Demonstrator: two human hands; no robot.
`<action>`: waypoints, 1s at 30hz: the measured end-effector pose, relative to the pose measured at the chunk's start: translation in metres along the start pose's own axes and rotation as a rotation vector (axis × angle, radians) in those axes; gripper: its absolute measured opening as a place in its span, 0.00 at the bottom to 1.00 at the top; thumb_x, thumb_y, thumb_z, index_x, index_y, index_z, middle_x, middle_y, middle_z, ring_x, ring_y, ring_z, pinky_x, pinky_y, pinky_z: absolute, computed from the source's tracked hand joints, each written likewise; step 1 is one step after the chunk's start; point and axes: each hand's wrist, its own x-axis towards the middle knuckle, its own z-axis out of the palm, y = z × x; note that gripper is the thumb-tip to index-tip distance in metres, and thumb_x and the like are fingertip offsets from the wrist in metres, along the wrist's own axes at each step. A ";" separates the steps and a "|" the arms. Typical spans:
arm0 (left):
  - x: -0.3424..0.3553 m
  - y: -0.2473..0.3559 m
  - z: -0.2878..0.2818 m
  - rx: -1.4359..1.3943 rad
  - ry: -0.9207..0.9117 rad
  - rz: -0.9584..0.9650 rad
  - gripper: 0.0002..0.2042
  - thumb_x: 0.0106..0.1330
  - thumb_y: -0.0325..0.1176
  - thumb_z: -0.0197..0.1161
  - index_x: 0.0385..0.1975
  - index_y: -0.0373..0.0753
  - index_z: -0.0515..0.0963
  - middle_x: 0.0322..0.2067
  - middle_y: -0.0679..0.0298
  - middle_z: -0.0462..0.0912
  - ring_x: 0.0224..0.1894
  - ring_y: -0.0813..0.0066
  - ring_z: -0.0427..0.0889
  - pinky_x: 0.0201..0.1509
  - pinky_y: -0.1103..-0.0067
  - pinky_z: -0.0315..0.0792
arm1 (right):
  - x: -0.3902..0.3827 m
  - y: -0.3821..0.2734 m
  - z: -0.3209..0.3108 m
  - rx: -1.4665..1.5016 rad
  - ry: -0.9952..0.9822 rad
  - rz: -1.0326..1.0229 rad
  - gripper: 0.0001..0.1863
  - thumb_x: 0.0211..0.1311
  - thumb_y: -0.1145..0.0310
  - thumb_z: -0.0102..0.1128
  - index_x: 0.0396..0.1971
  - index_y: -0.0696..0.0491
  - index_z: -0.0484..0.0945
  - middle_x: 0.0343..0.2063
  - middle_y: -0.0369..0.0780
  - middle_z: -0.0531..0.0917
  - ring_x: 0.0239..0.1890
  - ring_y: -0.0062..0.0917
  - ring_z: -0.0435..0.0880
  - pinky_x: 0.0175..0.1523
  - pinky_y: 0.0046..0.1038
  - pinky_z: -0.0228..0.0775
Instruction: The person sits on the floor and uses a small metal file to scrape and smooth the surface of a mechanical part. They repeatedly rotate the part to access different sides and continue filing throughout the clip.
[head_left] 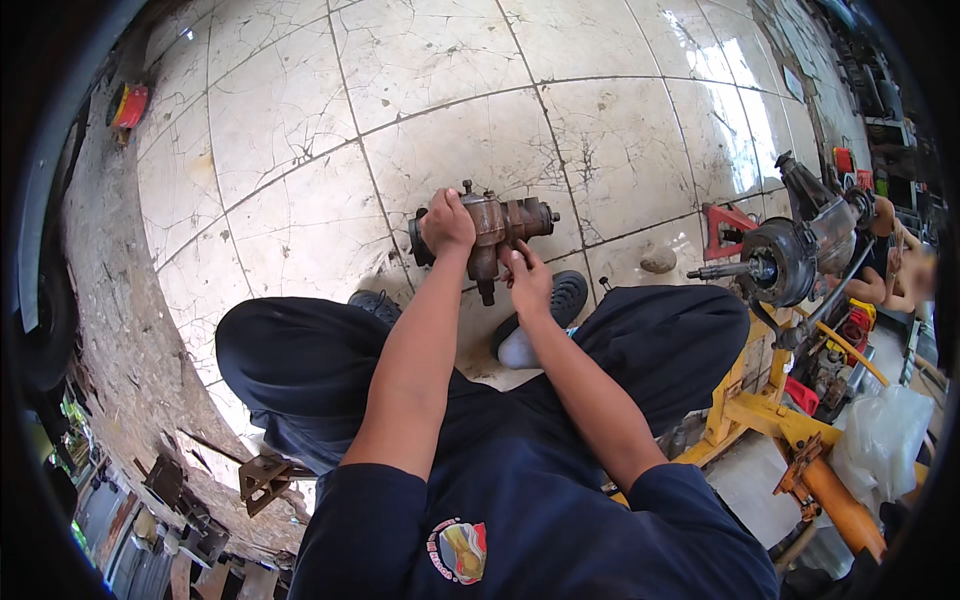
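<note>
A rusty brown metal gearbox housing (497, 226) with bolts and a stub shaft is held above the cracked white floor tiles, in front of my knees. My left hand (446, 222) grips its left end from above. My right hand (527, 280) is under its lower right side, fingers against the casting near the downward shaft. Both forearms reach up from my dark blue shirt. My dark trousers and shoes (546, 318) lie below the part.
A greasy axle with a brake drum (783, 260) rests on a yellow stand (770, 410) at the right. A red bracket (724, 230) and a stone (658, 260) lie on the tiles. Another person (895, 270) sits far right. A rough concrete edge (120, 330) runs along the left.
</note>
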 end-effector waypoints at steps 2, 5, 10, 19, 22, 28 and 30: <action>0.007 -0.004 -0.008 -0.008 -0.110 0.025 0.24 0.79 0.54 0.43 0.46 0.42 0.81 0.49 0.52 0.86 0.52 0.47 0.83 0.59 0.58 0.73 | -0.016 0.018 0.004 0.259 0.090 0.121 0.22 0.80 0.65 0.55 0.67 0.58 0.71 0.44 0.37 0.85 0.35 0.21 0.84 0.35 0.23 0.71; 0.019 -0.007 -0.018 0.011 -0.258 0.057 0.29 0.78 0.59 0.43 0.51 0.39 0.81 0.52 0.49 0.85 0.56 0.45 0.81 0.62 0.58 0.72 | -0.017 0.066 0.008 0.399 0.126 0.354 0.17 0.80 0.67 0.52 0.62 0.58 0.75 0.45 0.39 0.85 0.37 0.22 0.85 0.35 0.24 0.72; 0.026 -0.012 -0.025 0.083 -0.383 0.082 0.30 0.77 0.59 0.43 0.56 0.38 0.80 0.55 0.44 0.83 0.59 0.42 0.80 0.64 0.57 0.71 | -0.008 0.073 0.025 0.752 0.042 0.482 0.16 0.77 0.78 0.41 0.56 0.66 0.74 0.52 0.50 0.79 0.45 0.42 0.85 0.44 0.46 0.90; 0.034 -0.024 -0.027 0.038 -0.364 0.102 0.28 0.74 0.53 0.48 0.53 0.34 0.82 0.53 0.40 0.83 0.58 0.40 0.80 0.64 0.56 0.72 | -0.002 0.045 0.012 0.597 0.038 0.505 0.20 0.76 0.77 0.36 0.61 0.65 0.70 0.56 0.46 0.81 0.52 0.41 0.85 0.53 0.59 0.85; 0.041 -0.033 -0.031 0.086 -0.339 0.126 0.28 0.76 0.53 0.46 0.53 0.34 0.82 0.52 0.42 0.84 0.57 0.41 0.81 0.63 0.55 0.73 | -0.007 0.031 0.011 0.602 0.009 0.472 0.20 0.77 0.76 0.37 0.62 0.64 0.70 0.57 0.44 0.80 0.52 0.40 0.85 0.52 0.60 0.85; 0.026 -0.004 -0.048 0.313 -0.332 0.061 0.27 0.78 0.51 0.41 0.55 0.36 0.82 0.55 0.46 0.84 0.60 0.39 0.79 0.64 0.52 0.73 | -0.001 0.013 -0.003 0.544 -0.015 0.464 0.20 0.78 0.74 0.39 0.64 0.62 0.69 0.56 0.43 0.79 0.50 0.40 0.85 0.50 0.58 0.86; 0.022 -0.002 -0.052 0.343 -0.334 0.053 0.27 0.78 0.50 0.41 0.55 0.36 0.82 0.55 0.46 0.84 0.60 0.39 0.78 0.65 0.52 0.72 | 0.004 0.011 -0.007 0.487 0.003 0.457 0.20 0.77 0.73 0.40 0.64 0.63 0.69 0.55 0.44 0.79 0.49 0.40 0.85 0.47 0.55 0.87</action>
